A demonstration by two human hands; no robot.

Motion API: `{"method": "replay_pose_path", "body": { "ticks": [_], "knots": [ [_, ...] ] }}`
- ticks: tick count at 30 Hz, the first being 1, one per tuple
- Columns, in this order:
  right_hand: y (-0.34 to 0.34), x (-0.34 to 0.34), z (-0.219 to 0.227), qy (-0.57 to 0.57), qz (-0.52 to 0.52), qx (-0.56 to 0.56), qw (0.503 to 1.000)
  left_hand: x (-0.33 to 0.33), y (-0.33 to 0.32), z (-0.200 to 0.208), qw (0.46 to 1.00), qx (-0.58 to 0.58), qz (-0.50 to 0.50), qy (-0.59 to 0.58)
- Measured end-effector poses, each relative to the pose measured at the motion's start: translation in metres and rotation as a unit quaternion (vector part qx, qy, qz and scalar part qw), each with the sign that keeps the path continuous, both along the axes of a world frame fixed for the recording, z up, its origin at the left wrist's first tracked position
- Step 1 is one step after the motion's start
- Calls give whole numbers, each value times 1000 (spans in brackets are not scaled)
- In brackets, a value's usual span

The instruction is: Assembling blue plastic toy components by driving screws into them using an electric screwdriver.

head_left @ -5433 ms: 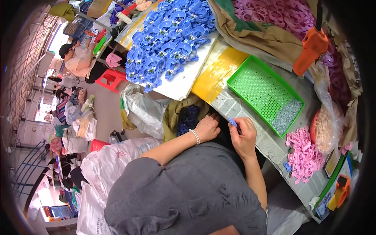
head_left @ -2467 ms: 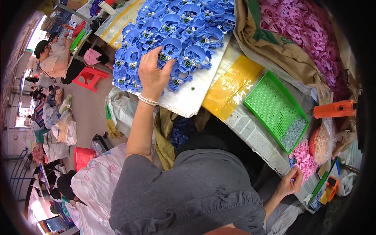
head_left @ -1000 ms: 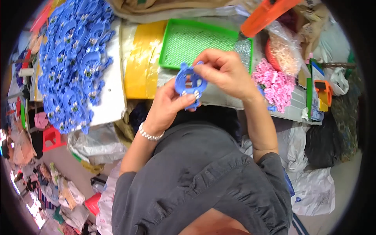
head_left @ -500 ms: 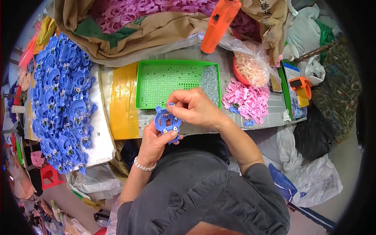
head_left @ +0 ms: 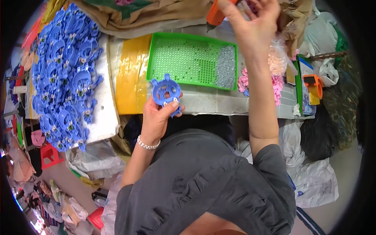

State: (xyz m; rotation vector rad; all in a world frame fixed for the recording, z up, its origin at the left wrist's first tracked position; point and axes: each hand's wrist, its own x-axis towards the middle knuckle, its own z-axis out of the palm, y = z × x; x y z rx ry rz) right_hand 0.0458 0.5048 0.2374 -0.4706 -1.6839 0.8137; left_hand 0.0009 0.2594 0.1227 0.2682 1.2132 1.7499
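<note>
A left hand closes thumb and fingers on a blue ring-shaped plastic piece, its lugs jutting past the fingertips toward a green tray. The right hand's blurred fingers spread beside an orange tool, contact unclear.

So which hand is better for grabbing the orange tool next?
Probably the right hand: it's open, up at the orange tool, while the left hand is holding a blue ring-shaped piece.
</note>
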Motion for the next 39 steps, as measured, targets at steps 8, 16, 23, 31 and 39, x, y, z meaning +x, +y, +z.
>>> {"method": "replay_pose_path", "body": {
  "ticks": [8,16,23,31,39],
  "knots": [
    [-65,42,-72,-213,99,229,945,-22,-18,7,996,7,89,25],
    [-70,72,-119,-324,80,284,899,-29,-18,8,994,24,109,10],
    [-68,79,-124,-309,96,276,905,-20,-18,14,998,20,68,1],
    [-69,82,-124,-305,94,281,905,-9,-18,17,999,5,25,-38],
    [-69,80,-123,-265,125,263,919,-8,-15,13,999,-6,3,-54]
  ]
}}
